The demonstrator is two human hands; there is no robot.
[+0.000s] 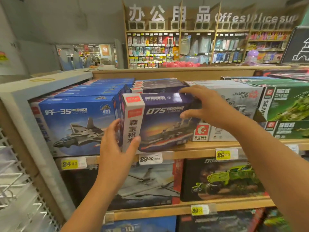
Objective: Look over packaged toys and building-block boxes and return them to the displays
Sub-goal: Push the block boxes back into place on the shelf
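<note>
Your left hand (117,141) grips box (160,121) near-left corner | right hand (205,106) grips its far-right top | long axis left-right | shelf (209,145) slot lies directly behind.

On the top shelf (209,145) the ship box (160,121) stands at the middle of the front edge, its bottom on the shelf. The left hand (117,144) holds its lower left corner; the right hand (205,106) holds its upper right edge. Just left of it stands the jet box (75,124), at the shelf's left end. Behind the ship box more boxes (157,85) of the same kind stand in a row toward the back. To its right sits the astronaut box (234,114), then the tank boxes (287,113) at the right end. Price tags (150,158) hang on the shelf's front edge. On the shelf below, the truck box (222,180) lies right of the plane box (150,181).
</note>
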